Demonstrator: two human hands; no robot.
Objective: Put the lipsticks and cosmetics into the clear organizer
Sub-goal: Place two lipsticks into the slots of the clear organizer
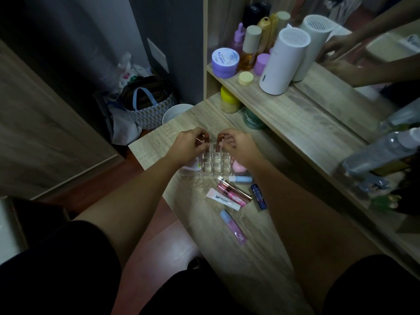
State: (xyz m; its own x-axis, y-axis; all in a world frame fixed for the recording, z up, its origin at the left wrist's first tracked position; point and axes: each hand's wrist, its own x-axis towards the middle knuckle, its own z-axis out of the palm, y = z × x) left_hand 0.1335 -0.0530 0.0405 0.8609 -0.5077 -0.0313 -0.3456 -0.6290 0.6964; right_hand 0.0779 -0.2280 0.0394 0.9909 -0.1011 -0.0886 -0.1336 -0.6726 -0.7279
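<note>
The clear organizer (212, 165) stands on the wooden table, its grid of slots mostly see-through. My left hand (191, 143) grips a rose-gold lipstick (206, 139) over the back left slots. My right hand (238, 144) grips a second rose-gold lipstick (218, 143) over the back middle slots. In front of the organizer lie a white lip tube (223, 198), pink glosses (231, 193), a dark blue balm stick (259, 196), a pale blue-capped tube (241, 179) and a pink tube with a blue cap (234, 227). A pink round compact (238, 165) sits at the organizer's right.
A raised shelf (295, 114) on the right carries jars, bottles and a white cylinder (284, 60), with a mirror behind. Clear bottles (381, 153) stand far right. Off the table's left edge are a white bin (176, 112) and bags (145, 105) on the floor.
</note>
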